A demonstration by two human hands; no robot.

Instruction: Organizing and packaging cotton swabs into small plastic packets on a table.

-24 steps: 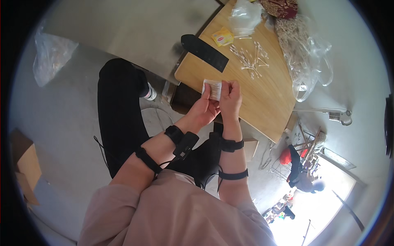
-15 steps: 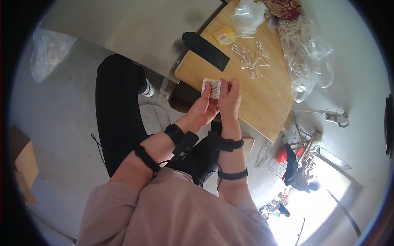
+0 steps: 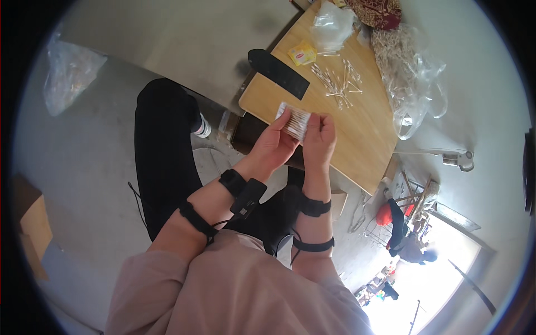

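Note:
Both my hands hold a small clear pack of cotton swabs (image 3: 296, 123) above the near edge of the wooden table (image 3: 365, 139). The swabs lie side by side in a row inside it. My left hand (image 3: 274, 144) is closed on the pack's left side, thumb on top and fingers beneath. At its right end my right hand (image 3: 320, 137) pinches the pack's edge between thumb and fingers. Just beyond, loose cotton swabs (image 3: 339, 84) lie scattered on the tabletop. A dark flat strip (image 3: 279, 73) rests across the table's left edge.
Farther back are a yellow packet (image 3: 302, 53) and a stack of clear plastic bags (image 3: 331, 28). Along the right edge sits a large clear bag full of swabs (image 3: 395, 64), near a dark red patterned cloth (image 3: 379, 11). Another plastic bag (image 3: 72, 75) is at far left.
The pack has tilted and moved slightly right. My right hand has moved a little right and down with it, still pinching its end. My view has shifted slightly.

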